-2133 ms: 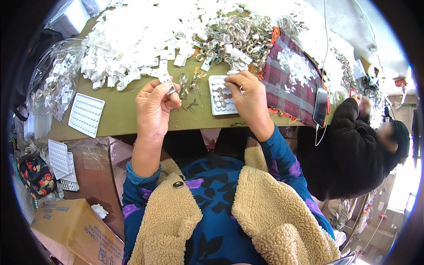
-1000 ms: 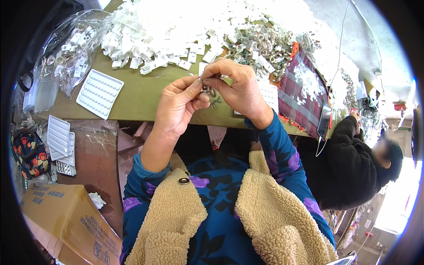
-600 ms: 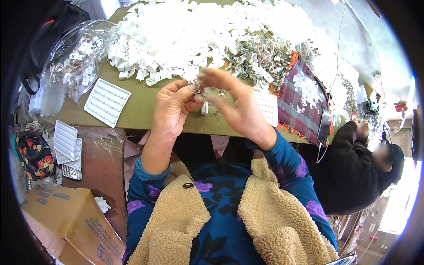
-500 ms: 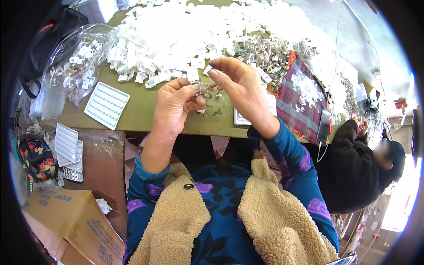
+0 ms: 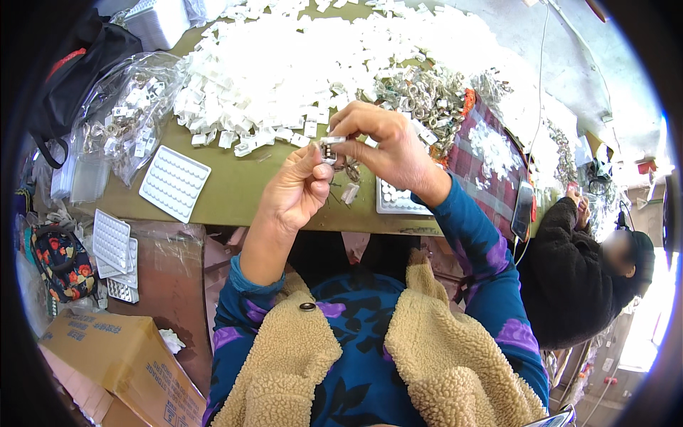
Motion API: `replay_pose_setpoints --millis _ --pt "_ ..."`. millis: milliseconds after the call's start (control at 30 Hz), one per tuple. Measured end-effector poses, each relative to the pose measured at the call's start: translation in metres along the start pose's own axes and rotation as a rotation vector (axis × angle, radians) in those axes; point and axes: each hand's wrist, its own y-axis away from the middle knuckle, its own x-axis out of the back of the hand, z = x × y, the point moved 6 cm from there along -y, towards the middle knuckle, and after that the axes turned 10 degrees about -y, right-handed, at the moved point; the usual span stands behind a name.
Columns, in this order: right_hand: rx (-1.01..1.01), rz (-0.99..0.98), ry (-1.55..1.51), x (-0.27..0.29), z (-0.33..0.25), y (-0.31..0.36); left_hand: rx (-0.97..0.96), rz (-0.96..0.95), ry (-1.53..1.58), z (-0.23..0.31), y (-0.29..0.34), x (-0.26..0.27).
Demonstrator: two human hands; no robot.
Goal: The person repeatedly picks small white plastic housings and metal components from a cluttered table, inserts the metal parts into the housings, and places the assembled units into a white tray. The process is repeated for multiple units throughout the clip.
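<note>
In front of my chest, over the green table (image 5: 277, 211), my two hands meet. My left hand (image 5: 293, 186) is closed in a pinch on a small metallic piece (image 5: 328, 151) with dark gaps. My right hand (image 5: 393, 148) pinches a small white plastic piece (image 5: 331, 139) against its top; how the two join is too small to tell. Just below the fingers lie a few metal rings (image 5: 351, 169) and a loose whitish piece (image 5: 349, 193). A white tray with round white things in it (image 5: 390, 206) is partly under my right wrist.
A wide heap of white plastic pieces (image 5: 235, 92) covers the far table, with metal rings (image 5: 427, 96) at its right. A white moulded tray (image 5: 175, 183) lies left. Right are a plaid cloth (image 5: 473, 171), a phone (image 5: 523, 206) and a co-worker (image 5: 569, 285). A cardboard box (image 5: 107, 345) stands lower left.
My right hand has come in to the left and down, bringing the white plastic piece onto the metallic piece. A loose whitish piece now lies on the table below my hands.
</note>
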Motion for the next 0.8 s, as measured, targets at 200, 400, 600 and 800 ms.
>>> replay_pose_setpoints --millis 200,400,600,800 --pt "0.257 0.014 0.312 -0.016 -0.018 0.015 -0.052 0.037 0.005 0.005 -0.006 0.007" --pt "0.288 -0.013 0.353 -0.012 -0.017 0.017 -0.033 0.106 -0.146 0.0 -0.003 0.001" --pt "0.414 -0.081 0.574 -0.017 -0.02 0.021 0.019 0.216 -0.126 -0.008 -0.006 0.005" --pt "0.264 0.148 0.667 -0.015 -0.023 0.033 -0.015 0.358 -0.122 0.006 -0.011 0.024"
